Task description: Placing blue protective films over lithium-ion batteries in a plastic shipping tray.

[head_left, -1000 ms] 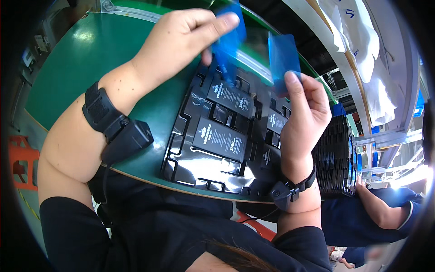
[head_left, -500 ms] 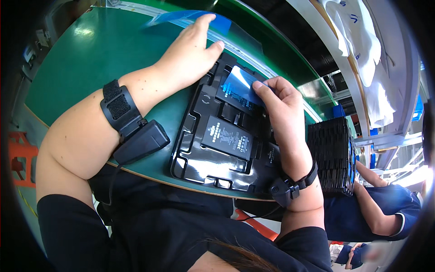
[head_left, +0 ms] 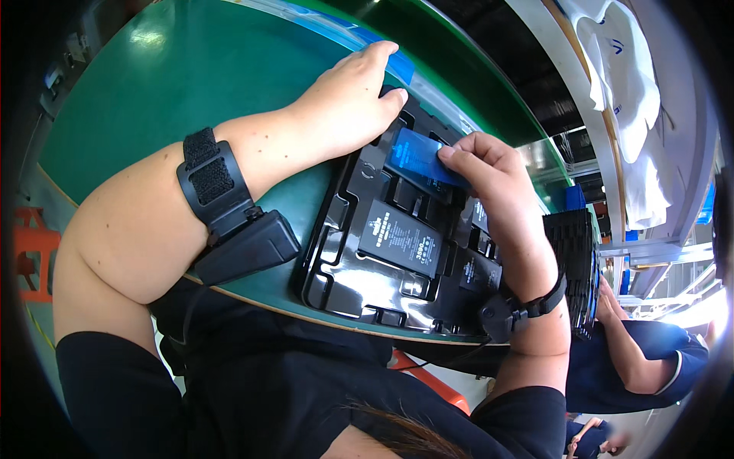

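Note:
A black moulded plastic tray lies on the green table in front of me. Flat black phone batteries with white print sit in its pockets. My right hand pinches the edge of a clear blue film between thumb and fingers, over the battery in the far pocket. My left hand is at the tray's far left corner, thumb and fingers apart. Just beyond its fingertips lies a blue plastic sheet; whether they touch it I cannot tell.
Stacked black trays stand to the right of my right hand. A co-worker in a dark shirt is beyond them. White plastic bags hang from the shelf at upper right. An orange stool stands at left.
Both hands have shifted slightly right in the view, along with the tray. The blue sheet by my left hand has settled lower, along the table's far edge. Blue film now covers the far battery more evenly.

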`<state>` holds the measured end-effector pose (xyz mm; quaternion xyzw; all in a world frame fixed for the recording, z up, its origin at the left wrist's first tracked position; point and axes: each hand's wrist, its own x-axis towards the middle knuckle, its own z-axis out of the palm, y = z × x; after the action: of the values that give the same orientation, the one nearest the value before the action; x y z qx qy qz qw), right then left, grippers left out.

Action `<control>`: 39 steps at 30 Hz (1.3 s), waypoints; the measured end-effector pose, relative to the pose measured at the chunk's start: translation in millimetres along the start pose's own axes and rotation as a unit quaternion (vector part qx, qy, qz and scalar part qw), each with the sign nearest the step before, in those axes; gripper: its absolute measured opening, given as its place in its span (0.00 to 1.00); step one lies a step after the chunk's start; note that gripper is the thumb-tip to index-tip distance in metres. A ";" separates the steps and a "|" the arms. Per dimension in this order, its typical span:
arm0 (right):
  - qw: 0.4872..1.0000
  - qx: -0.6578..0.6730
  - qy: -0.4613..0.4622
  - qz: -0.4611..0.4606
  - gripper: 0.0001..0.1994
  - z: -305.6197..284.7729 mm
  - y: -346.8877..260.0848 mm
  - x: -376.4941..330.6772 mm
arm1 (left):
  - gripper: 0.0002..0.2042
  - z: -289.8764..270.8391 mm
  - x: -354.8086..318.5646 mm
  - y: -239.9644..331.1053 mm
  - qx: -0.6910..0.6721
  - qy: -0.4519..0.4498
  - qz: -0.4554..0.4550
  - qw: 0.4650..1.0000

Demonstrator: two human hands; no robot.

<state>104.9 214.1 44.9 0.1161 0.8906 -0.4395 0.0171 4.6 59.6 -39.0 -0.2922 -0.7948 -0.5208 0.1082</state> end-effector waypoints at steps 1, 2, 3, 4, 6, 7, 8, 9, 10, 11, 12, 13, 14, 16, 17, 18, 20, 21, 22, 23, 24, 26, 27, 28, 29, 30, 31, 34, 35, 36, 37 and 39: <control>1.000 -0.005 -0.009 0.007 0.09 -2.3 1.4 4.6 | 0.26 0.3 0.0 -0.2 0.003 0.002 0.002 1.000; 1.000 -0.006 -0.010 0.007 0.09 -1.9 -0.1 6.0 | 0.26 -0.4 0.3 0.1 0.005 0.003 0.006 1.000; 1.000 0.010 -0.017 0.006 0.09 -1.4 -2.1 6.9 | 0.26 -1.0 -0.1 0.5 0.005 0.004 0.005 1.000; 0.999 0.027 -0.025 0.004 0.09 -0.6 -3.3 7.5 | 0.26 -1.5 -1.0 1.0 0.004 0.003 0.001 1.000; 1.000 0.014 0.000 -0.012 0.09 4.0 3.3 6.9 | 0.26 -0.8 -0.3 -1.5 0.003 0.005 -0.004 1.000; 0.999 0.002 0.026 -0.028 0.08 5.4 6.0 5.8 | 0.26 -0.9 0.0 -3.1 0.006 -0.013 -0.007 1.000; 0.999 0.002 0.023 -0.026 0.08 4.4 6.7 3.8 | 0.26 -1.8 -0.8 -2.2 0.009 -0.034 -0.011 0.999; 0.999 0.030 0.029 -0.024 0.08 1.2 6.0 1.6 | 0.26 -2.0 -0.4 -0.9 0.009 -0.035 -0.014 0.999; 0.997 0.058 0.035 -0.022 0.07 -1.5 6.4 1.2 | 0.26 -1.8 0.8 0.4 0.012 -0.047 -0.030 0.998; 0.998 0.045 0.038 -0.012 0.06 -2.8 7.2 1.1 | 0.26 -3.3 1.1 3.1 0.017 -0.058 -0.044 0.997; 0.998 0.047 0.037 -0.011 0.06 -1.4 7.0 0.5 | 0.26 -3.6 0.3 3.5 0.018 -0.060 -0.045 0.997; 0.998 0.045 0.035 -0.015 0.06 1.0 6.1 -0.5 | 0.26 -3.9 -0.5 3.9 0.011 -0.059 -0.050 0.997; 0.998 0.041 0.033 -0.019 0.07 3.0 6.3 0.0 | 0.26 -3.4 -0.8 3.3 0.002 -0.058 -0.056 0.997; 0.999 0.024 0.028 -0.031 0.07 5.1 9.2 0.5 | 0.26 -3.5 -1.5 2.5 0.005 -0.056 -0.058 0.997; 0.999 0.007 0.025 -0.042 0.07 6.0 10.6 0.7 | 0.26 -3.1 -1.7 1.9 0.005 -0.056 -0.060 0.997; 0.999 0.008 0.025 -0.041 0.07 7.3 11.5 0.9 | 0.26 -1.8 -1.6 0.7 0.006 -0.057 -0.060 0.997; 0.998 0.029 0.032 -0.038 0.06 9.9 12.7 1.5 | 0.26 -0.3 -1.4 -0.6 0.015 -0.045 -0.043 0.998; 0.998 0.031 0.031 -0.038 0.06 10.2 12.1 1.4 | 0.26 -0.6 -1.5 -0.7 0.017 -0.046 -0.043 0.998; 0.999 0.027 0.030 -0.033 0.06 10.4 10.6 1.1 | 0.26 -1.0 -1.3 -1.0 0.009 -0.054 -0.052 0.997; 0.999 0.022 0.030 -0.029 0.06 10.1 9.6 0.8 | 0.26 -1.2 -0.9 -0.6 0.000 -0.061 -0.060 0.996; 0.999 0.023 0.030 -0.029 0.06 10.1 9.7 0.8 | 0.26 -1.2 -0.7 -0.8 0.001 -0.061 -0.060 0.996; 0.998 0.036 0.031 -0.040 0.06 10.9 10.0 1.2 | 0.25 -2.0 -0.7 -0.8 0.005 -0.058 -0.050 0.997; 0.998 0.036 0.031 -0.040 0.06 11.7 9.6 1.4 | 0.25 -2.8 -1.1 -0.4 0.005 -0.059 -0.050 0.997; 0.998 0.032 0.032 -0.039 0.06 12.7 8.8 1.7 | 0.25 -3.9 -1.5 -0.2 0.002 -0.060 -0.055 0.997; 0.998 0.028 0.033 -0.038 0.06 12.3 9.8 1.8 | 0.25 -3.6 -1.5 1.2 0.000 -0.063 -0.060 0.996; 0.998 0.030 0.033 -0.038 0.06 11.3 11.6 2.0 | 0.25 -2.9 -1.4 1.8 0.001 -0.064 -0.060 0.996; 0.998 0.017 0.034 -0.049 0.07 10.1 14.2 2.3 | 0.25 -2.3 -1.5 2.3 0.003 -0.065 -0.061 0.996; 0.997 -0.001 0.035 -0.062 0.08 9.2 16.9 3.5 | 0.25 -2.7 -0.8 1.4 0.000 -0.068 -0.061 0.996; 0.997 -0.004 0.033 -0.064 0.08 9.5 17.2 3.9 | 0.25 -2.9 -0.9 0.9 -0.003 -0.071 -0.062 0.996; 0.997 -0.003 0.033 -0.064 0.08 9.7 16.6 3.7 | 0.25 -2.8 -0.9 0.5 -0.003 -0.070 -0.062 0.996; 0.998 -0.002 0.032 -0.063 0.08 9.8 15.6 3.3 | 0.25 -2.7 -0.9 0.3 0.001 -0.068 -0.058 0.996; 0.998 0.000 0.032 -0.061 0.09 9.6 15.0 2.9 | 0.25 -2.7 -1.0 0.9 0.005 -0.067 -0.054 0.996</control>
<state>104.7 215.9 26.9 0.0756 0.8960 -0.4359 -0.0377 5.6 57.1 -37.6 -0.2825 -0.8175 -0.5012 0.0274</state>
